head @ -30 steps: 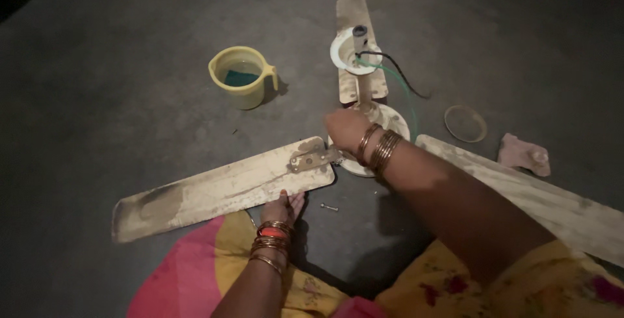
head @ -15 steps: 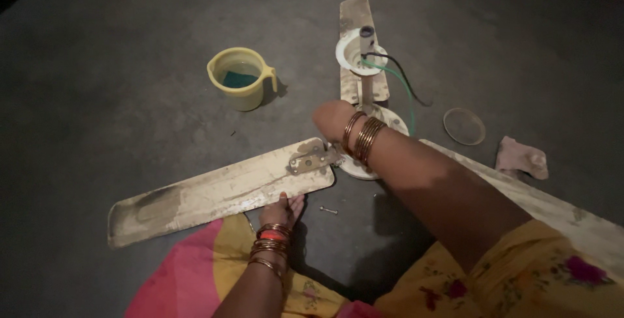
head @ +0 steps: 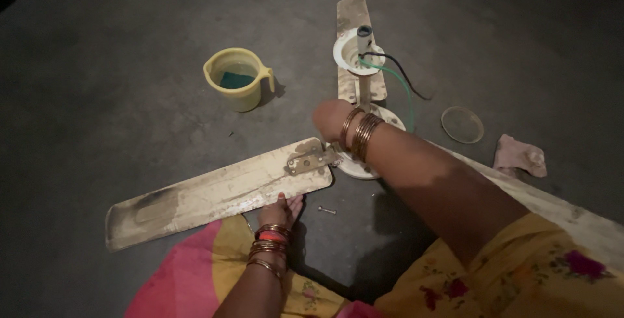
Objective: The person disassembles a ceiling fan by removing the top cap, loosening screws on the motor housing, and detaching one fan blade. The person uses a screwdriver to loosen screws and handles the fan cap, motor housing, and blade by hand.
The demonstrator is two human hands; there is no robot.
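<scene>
A dirty cream ceiling fan lies on the dark floor. Its round motor hub (head: 383, 123) has a rod with a white cup (head: 355, 50) and black and green wires. My left hand (head: 281, 211) touches the near edge of the long left blade (head: 214, 191), fingers tucked under it. My right hand (head: 330, 119) reaches across to the metal bracket (head: 312, 159) where that blade joins the hub; its fingers are hidden behind the hand. A loose screw (head: 327, 211) lies on the floor just right of my left hand.
A yellow jug (head: 239, 79) with a green sponge inside stands at the back left. A clear round lid (head: 463, 125) and a pinkish rag (head: 520, 155) lie to the right. Another blade (head: 572, 217) runs under my right arm, a third (head: 352, 15) points away.
My right hand has slid slightly left along the hub toward the blade bracket. The left hand stays on the blade edge. The view shifted a little.
</scene>
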